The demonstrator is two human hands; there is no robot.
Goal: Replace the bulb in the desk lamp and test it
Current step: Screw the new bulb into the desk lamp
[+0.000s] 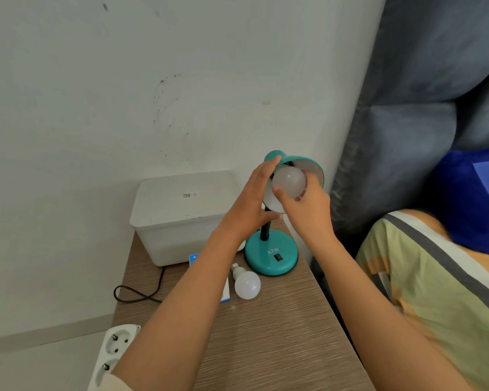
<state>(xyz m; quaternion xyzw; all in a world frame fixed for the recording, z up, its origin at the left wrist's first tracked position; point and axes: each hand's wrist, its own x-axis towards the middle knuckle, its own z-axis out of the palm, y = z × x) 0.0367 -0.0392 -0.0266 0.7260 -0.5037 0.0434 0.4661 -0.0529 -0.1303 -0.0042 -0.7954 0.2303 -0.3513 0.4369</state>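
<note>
On the wooden bedside table point(280, 334), w/ a white box point(181, 215) at the back by the wall, a teal desk lamp point(271, 253) stands upright, shade point(308, 165) tilted toward the camera. A frosted bulb point(289, 180) is held at the shade's mouth by the right hand point(308, 204), fingers curled closed around it. The shade's back edge is steadied by the left hand point(251, 201), fingers spread flat, nothing gripped. A 2nd bulb point(246, 283) lies loose just in front of the lamp base, beside a blue-white carton point(194, 258). A black cord point(139, 294) loops at the table's left edge; a power strip point(110, 354) sits lower left.
</note>
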